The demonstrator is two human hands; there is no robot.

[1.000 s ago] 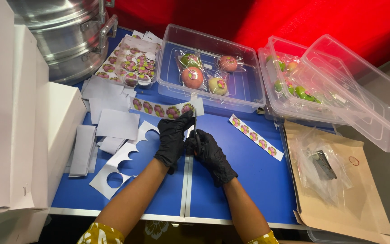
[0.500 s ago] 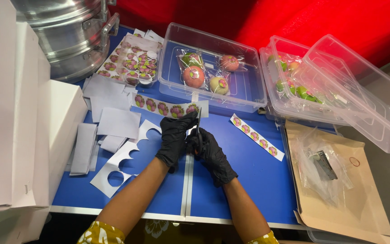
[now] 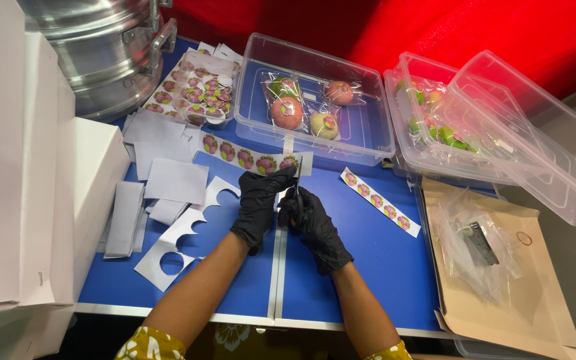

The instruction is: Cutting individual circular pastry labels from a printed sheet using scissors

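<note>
Sticker strip [image 3: 251,159] has slid leftward, clear tub [image 3: 368,143] just behind.

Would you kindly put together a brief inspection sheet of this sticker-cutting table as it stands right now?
Surface: blue table, two panels joined by a pale seam.
Job's things: sticker strip held at its right end by the left hand; scissors in the right hand, blades at the strip's end.
Clutter: white paper offcuts; second sticker strip; tray of cut round stickers; brown envelope with a plastic bag on it.
Grippers: both hands in black gloves, close together.
Cables: nothing seen.
Surroundings: clear tub with wrapped round items; further clear tubs to the right; steel pot; white boxes; red backdrop.
</note>
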